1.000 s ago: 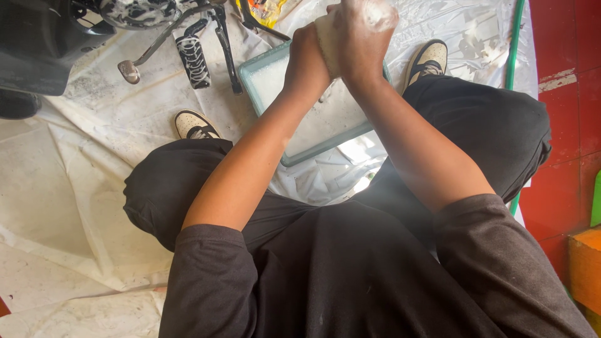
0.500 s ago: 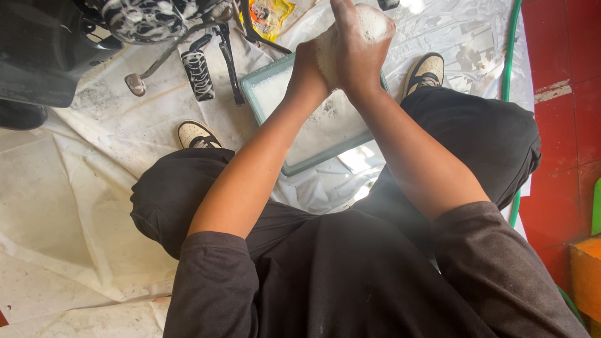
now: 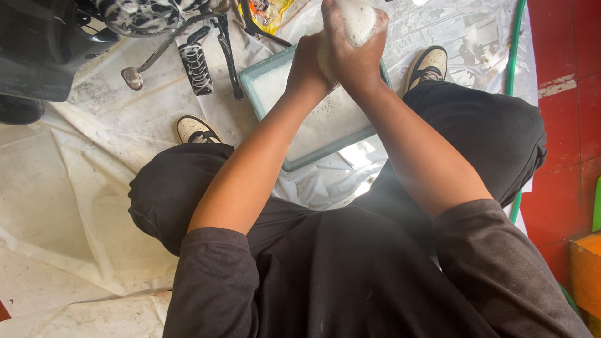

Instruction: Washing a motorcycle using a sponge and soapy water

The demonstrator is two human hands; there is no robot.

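Observation:
Both my hands are raised over a pale green rectangular basin (image 3: 250,84) full of soapy water. My right hand (image 3: 350,47) is closed around a white foamy sponge (image 3: 358,17). My left hand (image 3: 308,59) presses on the same sponge from the left, its fingers mostly hidden behind the right hand. Foam covers the sponge and my fingers. I am squatting in black trousers, with the basin between my feet.
A motorcycle (image 3: 56,44) with a soapy engine, footpeg (image 3: 195,66) and brake pedal (image 3: 133,77) stands at the upper left. A white plastic sheet (image 3: 75,188) covers the floor. A green hose (image 3: 514,69) runs along the red floor on the right. An orange packet (image 3: 268,12) lies beyond the basin.
Both hands with the sponge have stayed together over the basin, squeezing it; the view has shifted a little, bringing more of the motorcycle into sight.

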